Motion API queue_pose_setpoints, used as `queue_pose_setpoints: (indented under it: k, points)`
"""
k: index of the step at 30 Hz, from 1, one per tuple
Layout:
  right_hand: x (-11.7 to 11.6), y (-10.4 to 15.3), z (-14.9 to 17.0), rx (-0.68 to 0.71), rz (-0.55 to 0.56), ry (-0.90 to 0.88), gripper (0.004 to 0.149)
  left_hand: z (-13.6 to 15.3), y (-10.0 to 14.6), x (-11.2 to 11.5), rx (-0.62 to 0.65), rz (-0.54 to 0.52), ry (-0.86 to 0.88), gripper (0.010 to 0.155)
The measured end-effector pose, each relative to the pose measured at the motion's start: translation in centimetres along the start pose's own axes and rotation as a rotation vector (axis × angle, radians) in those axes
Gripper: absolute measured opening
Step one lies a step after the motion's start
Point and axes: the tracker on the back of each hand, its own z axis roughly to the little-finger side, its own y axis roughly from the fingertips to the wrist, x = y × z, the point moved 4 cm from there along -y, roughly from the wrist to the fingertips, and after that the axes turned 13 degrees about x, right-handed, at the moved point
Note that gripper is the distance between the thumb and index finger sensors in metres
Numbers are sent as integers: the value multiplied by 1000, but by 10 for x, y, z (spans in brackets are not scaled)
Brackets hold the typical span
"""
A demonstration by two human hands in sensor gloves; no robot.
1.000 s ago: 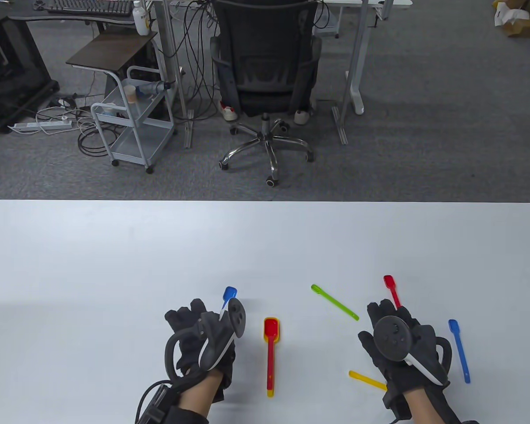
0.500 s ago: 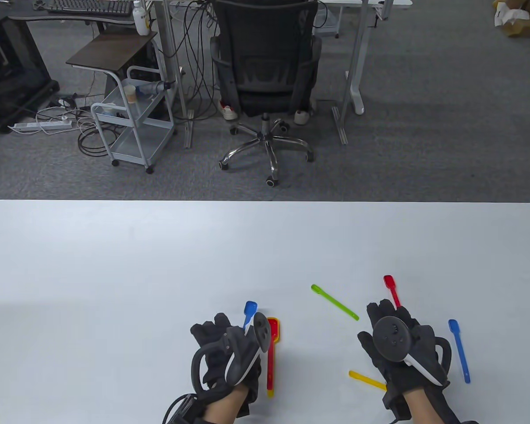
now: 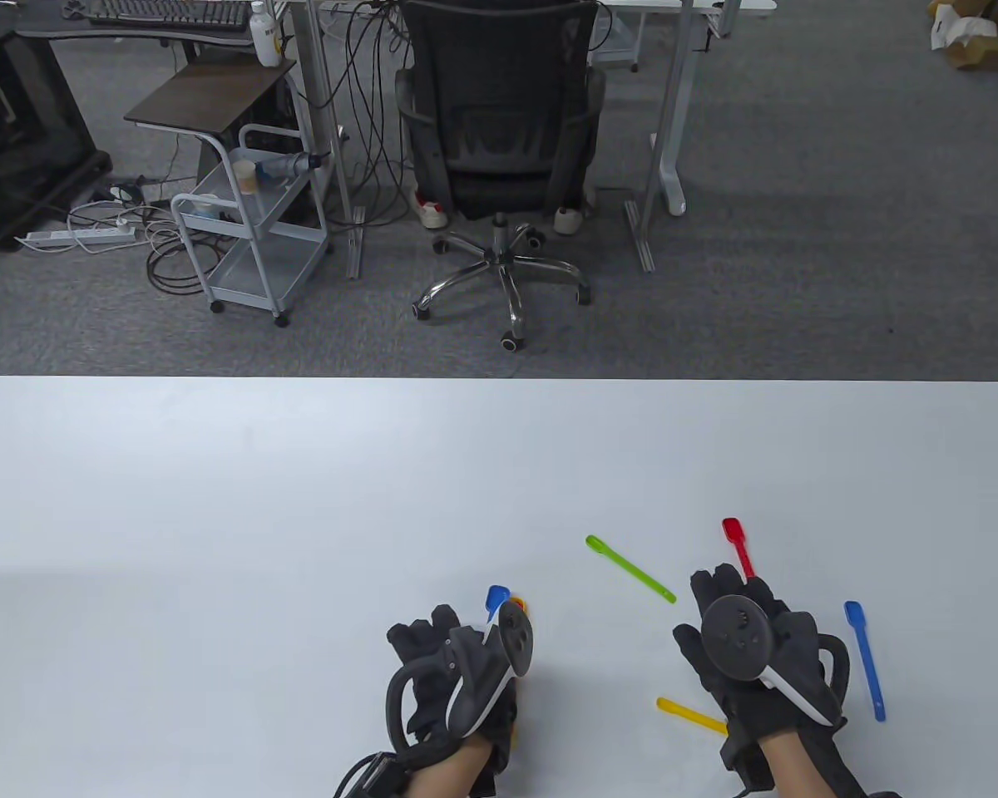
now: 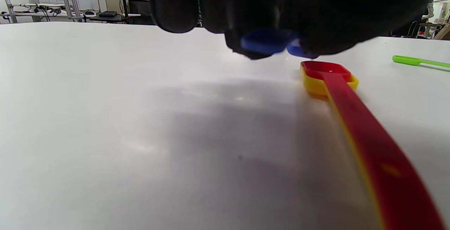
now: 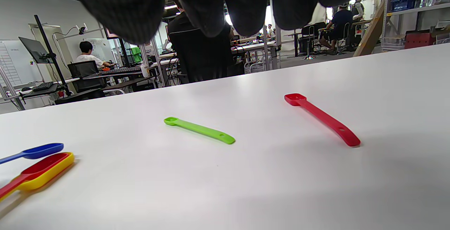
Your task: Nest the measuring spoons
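My left hand (image 3: 457, 673) holds a blue measuring spoon (image 3: 496, 600) just above the nested pair: a red spoon inside a larger yellow one (image 4: 330, 78). In the right wrist view the blue bowl (image 5: 38, 150) hovers above that pair (image 5: 38, 172). My right hand (image 3: 753, 657) lies flat on the table, holding nothing. Around it lie a green spoon (image 3: 629, 568), a small red spoon (image 3: 738, 544), a second blue spoon (image 3: 865, 659) and a small yellow spoon (image 3: 690, 715), partly under the hand.
The white table (image 3: 216, 515) carries only the spoons. An office chair (image 3: 499, 150) and a cart (image 3: 249, 224) stand on the floor beyond the far edge.
My left hand has carried the blue spoon rightward and toward me, from left of the red-yellow pair to right over it. The right hand has not moved.
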Motion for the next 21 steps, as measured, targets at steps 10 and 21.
queue_pose_setpoints:
  k: [10,21]
  points:
    - [1,0,-1,0,-1,0,68,-4,4,1,14,11,13,50]
    - [1,0,-1,1,-1,1,68,-11,9,6,0,45,48,50]
